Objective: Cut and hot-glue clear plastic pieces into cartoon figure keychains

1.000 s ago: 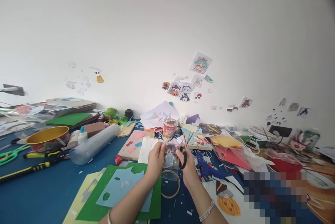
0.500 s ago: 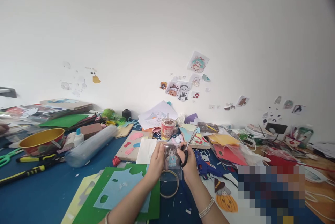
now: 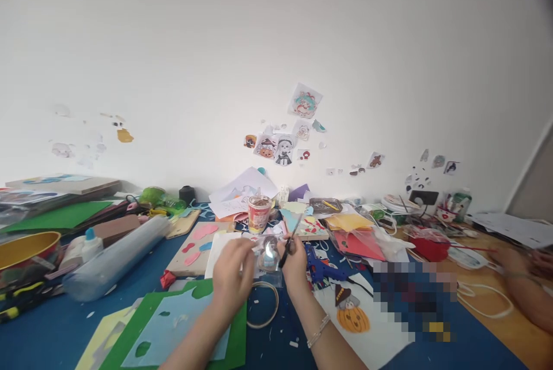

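Note:
My right hand (image 3: 294, 263) is closed around black-handled scissors (image 3: 287, 249), whose blades point up and away. It also seems to hold the edge of a clear plastic bag (image 3: 270, 263) with a cartoon figure inside, glare hiding part of it. Just left of the bag is my left hand (image 3: 233, 272), its fingers curled in toward the thumb. Whatever those fingers hold, if anything, is hidden. A round hoop (image 3: 276, 306) lies on the blue table below the bag. Behind the hands stands a red-and-white cup with a straw (image 3: 259, 214).
Green and light blue felt sheets (image 3: 173, 324) lie at front left. A clear plastic roll (image 3: 118, 257), glue bottle (image 3: 90, 246) and gold-lined bowl (image 3: 30, 249) are further left. To the right are a blue glue gun (image 3: 324, 269) and a pumpkin drawing (image 3: 353, 318). Another person's arm (image 3: 525, 295) shows at far right.
My left hand has come away from the bag's left side, moving left with its fingers curled. The right hand keeps the scissors. The view has turned right, bringing another person's arm in.

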The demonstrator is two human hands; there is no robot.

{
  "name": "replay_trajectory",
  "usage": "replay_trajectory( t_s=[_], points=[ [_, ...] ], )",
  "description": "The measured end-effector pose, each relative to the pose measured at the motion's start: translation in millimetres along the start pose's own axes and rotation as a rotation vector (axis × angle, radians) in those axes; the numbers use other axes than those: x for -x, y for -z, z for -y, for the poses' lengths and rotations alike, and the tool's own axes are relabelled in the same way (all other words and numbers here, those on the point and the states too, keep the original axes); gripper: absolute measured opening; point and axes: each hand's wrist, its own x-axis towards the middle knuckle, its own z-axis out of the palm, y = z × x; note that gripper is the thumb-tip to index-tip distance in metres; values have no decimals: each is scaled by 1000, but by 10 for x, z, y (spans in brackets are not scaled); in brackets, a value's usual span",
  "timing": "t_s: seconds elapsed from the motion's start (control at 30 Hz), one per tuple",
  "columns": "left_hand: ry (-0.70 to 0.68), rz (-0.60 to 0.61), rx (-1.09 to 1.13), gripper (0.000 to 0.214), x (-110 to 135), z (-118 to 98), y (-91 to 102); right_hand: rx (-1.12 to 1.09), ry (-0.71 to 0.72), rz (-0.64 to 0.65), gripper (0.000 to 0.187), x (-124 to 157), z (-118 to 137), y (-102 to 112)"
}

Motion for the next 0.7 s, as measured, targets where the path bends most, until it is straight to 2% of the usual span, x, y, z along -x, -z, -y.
replay_trajectory(
  t_s=[0.07, 0.1, 0.13, 0.23, 0.37, 0.47, 0.6, 0.7],
  points=[
    [-330, 183, 63, 21, 79, -254, -59, 223, 143, -7, 17, 39, -5, -11],
    [-453, 345, 88, 24, 131, -390, -116, 354, 220, -11, 17, 64, -3, -15],
    [-560, 480, 114, 22, 190, -520, -187, 470, 290, -11, 18, 92, 3, -18],
    [-771, 746, 147, 23, 377, -806, -460, 683, 449, 14, 22, 161, 21, -23],
    [-793, 935, 102, 28, 571, -916, -883, 794, 580, 51, 25, 182, 7, -27],
    [-839, 1102, 294, 25, 681, -930, -1219, 820, 624, 41, 25, 172, -20, -26],
    [-803, 1176, 379, 23, 836, -977, -1596, 805, 618, 25, 24, 156, -19, -4],
    [-751, 1175, 379, 19, 937, -1002, -1733, 738, 555, -25, 23, 126, 18, 21]
  ],
)
